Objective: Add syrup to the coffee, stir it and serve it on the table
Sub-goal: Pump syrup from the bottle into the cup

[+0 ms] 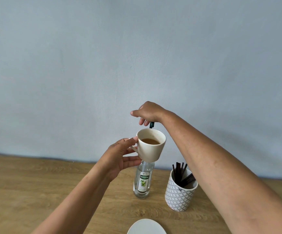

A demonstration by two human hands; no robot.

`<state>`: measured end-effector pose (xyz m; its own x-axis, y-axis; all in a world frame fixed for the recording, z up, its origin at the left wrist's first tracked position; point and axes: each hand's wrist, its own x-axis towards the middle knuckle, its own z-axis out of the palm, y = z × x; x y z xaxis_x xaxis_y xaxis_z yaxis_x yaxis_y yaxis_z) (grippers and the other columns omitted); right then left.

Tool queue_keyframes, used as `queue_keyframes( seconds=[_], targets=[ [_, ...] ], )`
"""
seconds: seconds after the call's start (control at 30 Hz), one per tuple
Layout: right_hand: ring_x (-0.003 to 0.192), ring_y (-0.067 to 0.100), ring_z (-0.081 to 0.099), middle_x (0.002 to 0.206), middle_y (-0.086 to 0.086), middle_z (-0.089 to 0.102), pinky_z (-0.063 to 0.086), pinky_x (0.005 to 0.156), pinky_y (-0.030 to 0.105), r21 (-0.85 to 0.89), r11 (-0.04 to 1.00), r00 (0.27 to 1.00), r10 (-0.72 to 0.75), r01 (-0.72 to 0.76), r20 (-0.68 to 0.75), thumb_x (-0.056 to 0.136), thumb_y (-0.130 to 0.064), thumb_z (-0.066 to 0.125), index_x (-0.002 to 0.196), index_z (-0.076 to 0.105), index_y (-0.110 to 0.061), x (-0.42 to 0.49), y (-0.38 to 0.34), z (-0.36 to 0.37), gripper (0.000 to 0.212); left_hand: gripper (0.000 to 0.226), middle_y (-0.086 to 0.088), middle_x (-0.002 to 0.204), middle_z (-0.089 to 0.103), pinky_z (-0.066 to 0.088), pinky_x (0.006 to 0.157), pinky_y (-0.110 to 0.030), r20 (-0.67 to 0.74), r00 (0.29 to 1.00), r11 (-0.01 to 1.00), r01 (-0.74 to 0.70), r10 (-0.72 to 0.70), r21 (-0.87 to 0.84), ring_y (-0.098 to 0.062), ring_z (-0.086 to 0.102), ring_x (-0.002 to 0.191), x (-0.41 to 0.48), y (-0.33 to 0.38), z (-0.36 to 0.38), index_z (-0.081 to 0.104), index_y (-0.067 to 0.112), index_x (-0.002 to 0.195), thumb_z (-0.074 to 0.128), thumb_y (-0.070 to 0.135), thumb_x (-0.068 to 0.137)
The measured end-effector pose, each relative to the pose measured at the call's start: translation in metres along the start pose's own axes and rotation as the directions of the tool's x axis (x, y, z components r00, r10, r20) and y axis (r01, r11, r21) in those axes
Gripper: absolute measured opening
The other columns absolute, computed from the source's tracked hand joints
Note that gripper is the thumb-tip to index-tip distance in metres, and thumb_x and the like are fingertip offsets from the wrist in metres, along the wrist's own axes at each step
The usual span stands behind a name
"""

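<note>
A white coffee cup is held raised above the counter by the left hand. The thumb is laid near the rim at the cup's 9 o'clock side and the fingers are curled round the handle and under the base. The cup is tilted, its mouth turned towards the camera, and its bottom hides the neck of the syrup bottle. At the cup's 12 o'clock, just past the far rim, a dark green pump head is seen. It is covered from above by the right hand, whose fingers are bent down round it. The bottle stands upright on the counter, at 6 o'clock from the cup. A patterned grey-and-white holder of dark stirrers stands near the bottle at its 3 o'clock, apart from it. A white saucer is cut by the lower frame edge, at 6 o'clock from the bottle. Bare wood is left at the bottle's 9 o'clock, and the counter's far edge is met by a pale blue wall. Light brown coffee fills the cup about halfway, and the inner wall above it is stained. The bottle is clear, with a white and green label.
</note>
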<state>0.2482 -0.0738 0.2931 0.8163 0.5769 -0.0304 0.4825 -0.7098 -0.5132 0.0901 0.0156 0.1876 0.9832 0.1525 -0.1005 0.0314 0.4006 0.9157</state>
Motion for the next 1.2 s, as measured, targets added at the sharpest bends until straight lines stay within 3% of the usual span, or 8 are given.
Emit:
queue_keyframes(
  seconds=[0.17,0.33,0.57,0.77,0.97,1.2],
  targets=[
    [0.077,0.019,0.073,0.083,-0.001,0.076,0.048,0.070,0.030,-0.005,1.000,1.000,-0.002,0.002,-0.010,0.086,-0.052,0.055,0.112,0.062,-0.010,0.000,0.002,0.001,0.050,0.030,-0.014,0.092,0.074,0.062,0.068,-0.038,-0.010,1.000,1.000,0.012,-0.012,0.003,-0.038,0.075,0.086,0.003,0.000,0.000,0.070,0.014,0.084,0.080,0.039,0.071],
    [0.077,0.020,0.073,0.085,0.000,0.075,0.054,0.084,0.037,-0.012,1.000,1.000,-0.002,0.002,-0.005,0.087,-0.050,0.054,0.114,0.063,-0.009,-0.001,0.005,0.007,0.050,0.033,-0.014,0.092,0.074,0.063,0.068,-0.038,-0.017,1.000,1.000,0.023,-0.023,0.001,-0.038,0.075,0.085,0.001,0.001,0.001,0.068,0.013,0.084,0.081,0.039,0.068],
    [0.078,0.021,0.074,0.084,0.001,0.075,0.053,0.089,0.041,0.013,1.000,1.000,0.016,-0.016,0.024,0.085,-0.053,0.059,0.120,0.058,-0.009,-0.001,0.005,0.005,0.056,0.026,-0.016,0.095,0.071,0.062,0.066,-0.037,-0.040,0.998,0.999,0.038,-0.038,0.005,-0.037,0.074,0.083,-0.003,0.002,0.001,0.066,0.012,0.086,0.077,0.035,0.080],
    [0.079,0.022,0.074,0.086,0.002,0.075,0.045,0.066,0.030,0.022,1.000,0.999,0.010,-0.011,0.034,0.082,-0.058,0.060,0.117,0.059,-0.010,0.000,-0.002,-0.007,0.059,0.030,-0.018,0.098,0.071,0.062,0.065,-0.038,-0.046,0.998,0.999,0.050,-0.051,-0.006,-0.038,0.075,0.083,-0.005,0.003,0.002,0.067,0.012,0.088,0.079,0.035,0.073],
    [0.078,0.021,0.074,0.084,0.002,0.076,0.046,0.072,0.032,0.026,0.999,1.000,0.028,-0.028,0.012,0.085,-0.050,0.060,0.118,0.059,-0.009,-0.001,0.001,-0.005,0.052,0.034,-0.018,0.097,0.071,0.064,0.069,-0.041,-0.034,0.998,0.998,0.054,-0.055,-0.024,-0.038,0.074,0.083,-0.003,0.002,0.004,0.066,0.012,0.088,0.080,0.037,0.068],
    [0.078,0.022,0.074,0.081,0.002,0.076,0.054,0.088,0.038,0.038,0.999,0.999,0.017,-0.016,-0.029,0.084,-0.047,0.057,0.107,0.063,-0.008,-0.004,0.001,0.003,0.046,0.020,-0.019,0.099,0.070,0.064,0.071,-0.041,-0.045,0.998,0.998,0.053,-0.053,-0.016,-0.039,0.074,0.085,0.000,0.002,0.006,0.067,0.014,0.082,0.075,0.032,0.083]
  ],
)
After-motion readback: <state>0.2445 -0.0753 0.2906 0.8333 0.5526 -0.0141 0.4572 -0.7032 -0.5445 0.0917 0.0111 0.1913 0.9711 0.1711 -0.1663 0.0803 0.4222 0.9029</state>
